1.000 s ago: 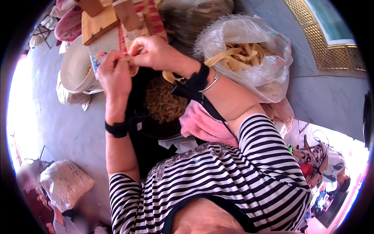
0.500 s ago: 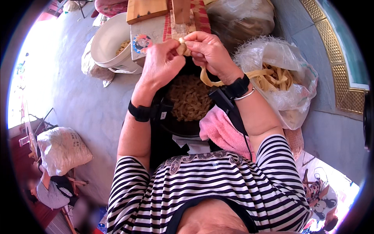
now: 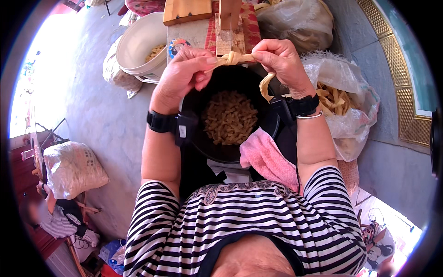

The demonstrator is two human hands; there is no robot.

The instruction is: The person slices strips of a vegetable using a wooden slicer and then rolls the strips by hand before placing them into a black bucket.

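A pale yellow, flat, pliable strip is stretched between my hands, with a knot in its middle. My left hand is closed on one end. On the other side, my right hand pinches the strip close to the knot. A loose tail hangs below that hand past the wrist, toward a clear plastic bag of similar long strips. Beneath my hands sits a round black tub, holding many short yellowish-brown pieces.
Wooden blocks lie on a small table just ahead. A white bucket with yellow pieces stands left of it. Another filled plastic bag is at the far right. A pink towel lies over my lap.
My hands have moved apart, drawing the strip out straight with the knot between them. The view has shifted slightly, and more of the black tub shows.
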